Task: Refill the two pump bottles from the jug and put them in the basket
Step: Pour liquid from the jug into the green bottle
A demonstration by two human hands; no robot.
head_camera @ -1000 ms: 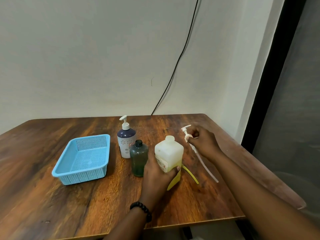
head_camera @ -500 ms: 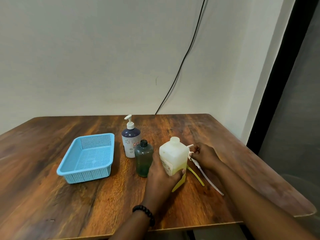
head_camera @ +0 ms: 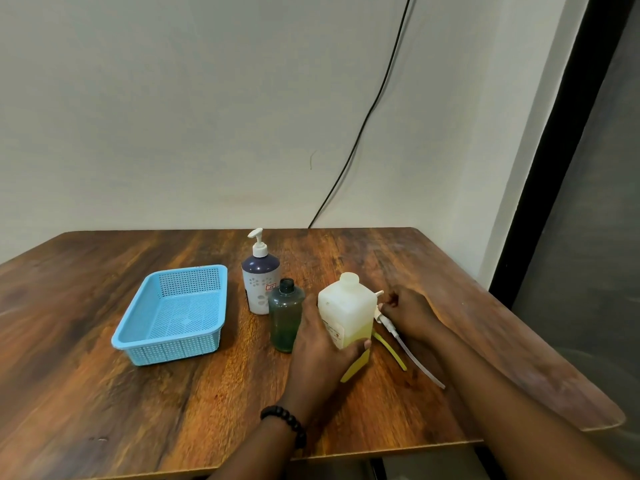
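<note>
White jug [head_camera: 346, 311] upright on the desk [head_camera: 104, 393], left hand [head_camera: 322, 351] fingers curled around its base, right hand [head_camera: 407, 315] pinching the removed pump head [head_camera: 381, 315], now lowered beside the jug, uncapped green bottle [head_camera: 285, 315] just left, blue basket [head_camera: 173, 313] unmoved.

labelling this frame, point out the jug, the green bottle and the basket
jug [head_camera: 346, 308]: head view, on its white upper body
green bottle [head_camera: 284, 315]: head view, middle of its body
basket [head_camera: 166, 353]: head view, on its near wall
</note>
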